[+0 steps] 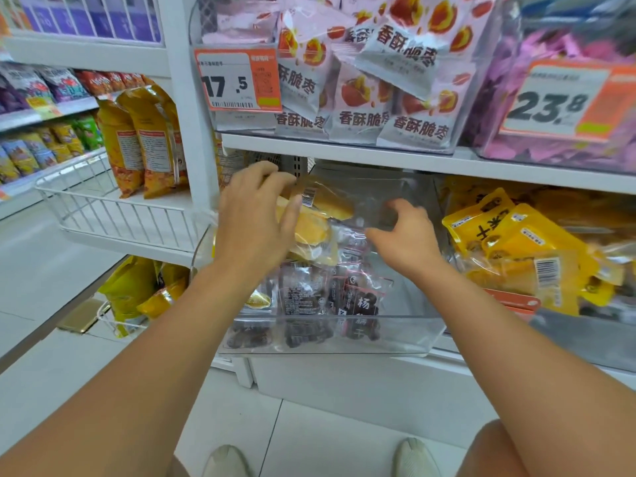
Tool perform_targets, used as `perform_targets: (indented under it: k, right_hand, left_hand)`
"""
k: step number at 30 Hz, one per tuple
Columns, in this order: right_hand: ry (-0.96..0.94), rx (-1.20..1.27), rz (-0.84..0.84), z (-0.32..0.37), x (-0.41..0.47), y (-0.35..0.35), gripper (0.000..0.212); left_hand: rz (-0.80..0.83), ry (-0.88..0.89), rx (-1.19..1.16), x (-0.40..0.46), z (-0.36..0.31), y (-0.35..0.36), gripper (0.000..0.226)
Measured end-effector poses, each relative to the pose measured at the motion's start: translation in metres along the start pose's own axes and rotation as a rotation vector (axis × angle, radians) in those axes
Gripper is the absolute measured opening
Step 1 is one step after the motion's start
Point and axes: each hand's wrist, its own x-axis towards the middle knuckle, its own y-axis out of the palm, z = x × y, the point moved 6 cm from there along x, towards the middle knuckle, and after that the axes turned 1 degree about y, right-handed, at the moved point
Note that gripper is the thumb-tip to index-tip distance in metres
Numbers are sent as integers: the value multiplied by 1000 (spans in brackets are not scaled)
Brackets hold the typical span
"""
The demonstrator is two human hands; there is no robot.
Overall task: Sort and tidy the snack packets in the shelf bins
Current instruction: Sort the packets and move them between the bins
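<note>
Nearest, both forearms reach into the clear bin (395, 333) at six o'clock. The left hand (253, 218) pinches a yellow dried-fruit packet (311, 232); the right hand (406, 235), at three o'clock of it, curls over clear packets, grip uncertain. Dark plum packets (361, 304) could slide forward if jostled. Tags (237, 80) read 17.5 and 23.8.
</note>
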Motion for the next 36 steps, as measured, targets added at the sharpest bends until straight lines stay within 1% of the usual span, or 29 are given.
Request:
perform_targets:
  k: [2,4,5,7,9,11,13,15,17,19,21,23,25,27,30,33,36]
  right_hand:
    - [75,57,67,-8,5,9,63]
    - [159,193,174,-13,7,22,69]
    - [188,271,224,-13,6,28,71]
    - [207,403,270,-11,7,33,68]
    - [123,413,291,1,7,31,53]
    - [2,334,358,21,1,30,43]
    - [-103,258,430,36,-3,37,41]
    - [-149,213,460,44,-7,45,40]
    - [-154,294,468,48,-8,49,43]
    - [-162,342,413,47,-4,45,48]
    - [-183,231,347,43,-2,38,47]
    - [-232,71,278,37,-1,30,46]
    - [-279,-78,194,33,-1,21,44]
    - [-274,-137,148,30,-2,13,43]
    - [-253,-179,166,25,-3,14,43]
    - [-240,-181,201,20,-3,18,44]
    - [-214,-160,168,16,0,17,46]
  left_hand:
    - [197,113,-8,-6,-17,11,41]
    - [419,140,26,-18,-22,27,54]
    - [495,147,55,-24,-20,34,58]
    - [553,160,78,-31,-14,40,59]
    - [531,149,86,-29,-7,38,59]
    - [513,116,113,-27,4,35,60]
    - [536,106,133,-28,13,35,62]
    - [562,108,133,-29,17,33,69]
    - [542,101,101,-27,17,29,78]
    - [509,85,84,-24,19,24,78]
    - [518,78,99,-24,23,23,72]
    - [542,77,108,-26,27,24,66]
    - [539,82,107,-27,25,23,64]
    - [513,90,107,-26,21,19,63]
    - [491,112,93,-25,18,15,62]
    - [506,115,56,-27,14,17,62]
    - [502,136,27,-28,4,20,59]
